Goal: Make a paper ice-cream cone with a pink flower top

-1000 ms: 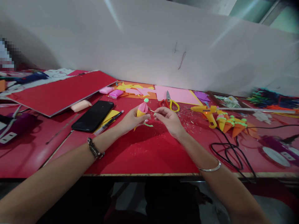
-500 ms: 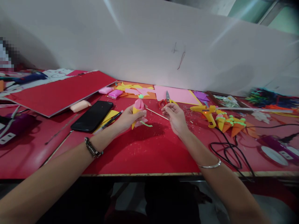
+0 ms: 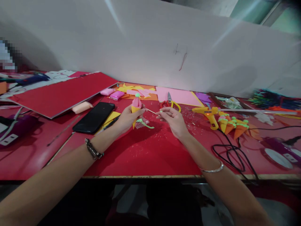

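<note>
My left hand is closed around a small paper cone. The cone is yellow, with a folded pink top and a light-green ball at its tip, and it stands nearly upright above the table. My right hand is pinched, with a small light-green ball at its fingertips. A thin wooden stick spans the gap between the two hands; its right end is hidden by my right fingers, and I cannot tell which hand bears it. Below the cone is a pale-green strip beside clear plastic wrap.
Scissors lie behind my right hand. To the right are a yellow glue gun, several finished cones and a looped black cable. A black phone, yellow paper and a pen lie left. Pink paper is at the back.
My right hand has moved left and slightly down, bringing its fingertips to the stick. My left hand and the cone have shifted slightly left.
</note>
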Demonstrator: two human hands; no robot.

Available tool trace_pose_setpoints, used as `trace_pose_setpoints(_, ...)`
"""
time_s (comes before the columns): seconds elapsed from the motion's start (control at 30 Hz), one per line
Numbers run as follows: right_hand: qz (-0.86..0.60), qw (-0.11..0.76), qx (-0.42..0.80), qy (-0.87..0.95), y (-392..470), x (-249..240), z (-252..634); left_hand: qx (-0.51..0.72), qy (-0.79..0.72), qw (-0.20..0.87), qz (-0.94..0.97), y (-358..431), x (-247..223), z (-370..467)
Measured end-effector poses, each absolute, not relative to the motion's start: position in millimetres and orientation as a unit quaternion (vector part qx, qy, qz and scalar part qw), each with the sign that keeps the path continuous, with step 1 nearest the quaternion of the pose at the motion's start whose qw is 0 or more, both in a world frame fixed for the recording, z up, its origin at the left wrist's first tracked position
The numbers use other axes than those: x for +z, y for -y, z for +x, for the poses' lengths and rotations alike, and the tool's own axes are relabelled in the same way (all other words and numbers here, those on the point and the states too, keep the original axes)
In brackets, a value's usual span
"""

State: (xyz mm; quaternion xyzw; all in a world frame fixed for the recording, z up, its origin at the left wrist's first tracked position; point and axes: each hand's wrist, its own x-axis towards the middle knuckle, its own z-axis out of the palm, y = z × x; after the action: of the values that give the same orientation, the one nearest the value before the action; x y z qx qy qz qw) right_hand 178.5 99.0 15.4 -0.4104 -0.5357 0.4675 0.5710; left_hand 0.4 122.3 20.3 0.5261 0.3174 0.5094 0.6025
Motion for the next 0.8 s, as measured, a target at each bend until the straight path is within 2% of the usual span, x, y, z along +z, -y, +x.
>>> trace_pose_setpoints(0.23,-0.394,0.544,0.37,0.642,-92.0,14.7,167.2,0.433,-0.317,0.625,0.567,-114.8,11.4,8.6)
trace_pose_setpoints(0.43,-0.379,0.533,0.372,0.659,-91.2,13.6,165.8,0.425,-0.317,0.603,0.596,-115.1,8.9,9.3)
trace_pose_setpoints(0.8,-0.39,0.526,0.36,0.664,-90.8,13.5,166.8,0.437,-0.312,0.647,0.542,-114.8,11.3,9.7)
